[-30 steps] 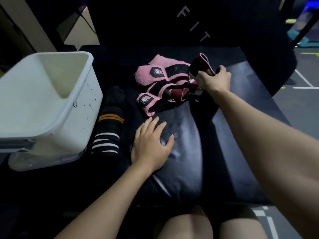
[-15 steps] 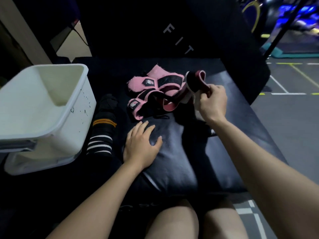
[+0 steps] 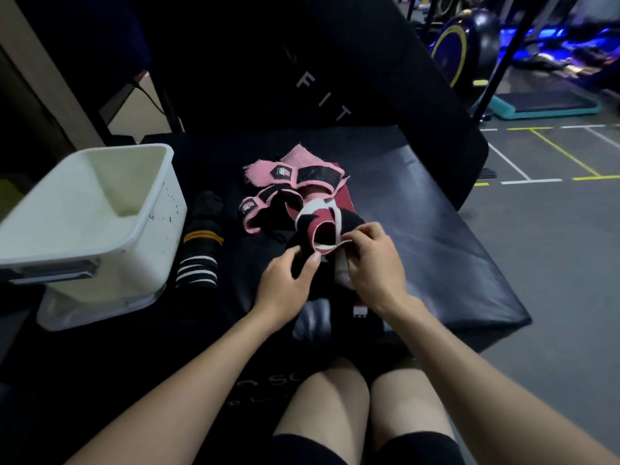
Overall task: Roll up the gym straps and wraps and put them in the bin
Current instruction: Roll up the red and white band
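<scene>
Dark-red-and-white wrap (image 3: 320, 233) held above the black bench pad (image 3: 436, 229), looped, long axis trailing toward the knees. Left hand (image 3: 285, 286) and right hand (image 3: 375, 263) both pinching its near edge. White bin (image 3: 100, 226) well left.

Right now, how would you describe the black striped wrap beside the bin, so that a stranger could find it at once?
Start at the white bin on the left of the black bench pad. Just right of the bin lies a long black striped wrap, untouched by either hand. Unlike the pink straps farther back, it is dark, with orange stripes in the middle and white stripes at its near end.
</scene>
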